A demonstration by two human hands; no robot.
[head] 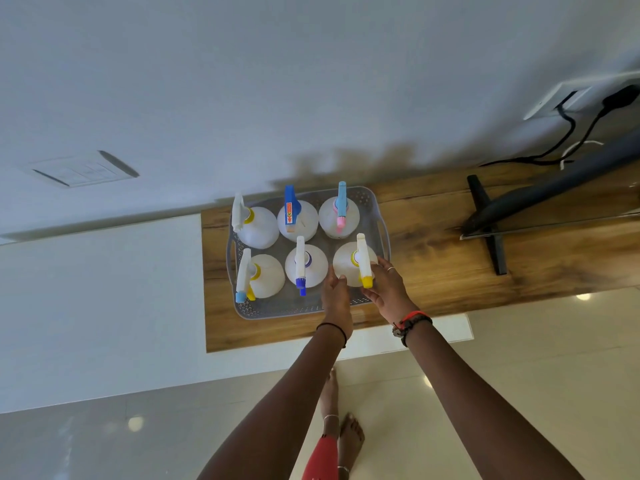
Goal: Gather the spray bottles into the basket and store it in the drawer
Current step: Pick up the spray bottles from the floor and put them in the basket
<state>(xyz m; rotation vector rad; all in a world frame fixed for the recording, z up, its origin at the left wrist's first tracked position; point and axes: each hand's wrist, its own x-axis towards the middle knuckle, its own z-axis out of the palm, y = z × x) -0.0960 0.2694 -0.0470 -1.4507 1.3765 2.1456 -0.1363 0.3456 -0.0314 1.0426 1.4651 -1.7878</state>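
Note:
A grey perforated basket (379, 216) sits on a wooden cabinet top (433, 258) and holds several white spray bottles in two rows. The near right bottle (346, 263) has a white trigger with a yellow nozzle. My left hand (336, 292) presses its left side and my right hand (386, 289) cups its right side, fingers against the body. Beside it stands a bottle with a dark blue nozzle (306, 266). Another with a yellow and light blue head (263, 275) is at the near left. The far row has blue (298, 220), pink-tipped (339, 214) and white (256, 226) triggers.
A dark TV stand foot (485, 223) and the screen's lower edge stand on the cabinet's right part. Black cables (571, 133) run up to a wall socket. A switch plate (83, 169) is on the white wall. Glossy floor tiles and bare feet lie below.

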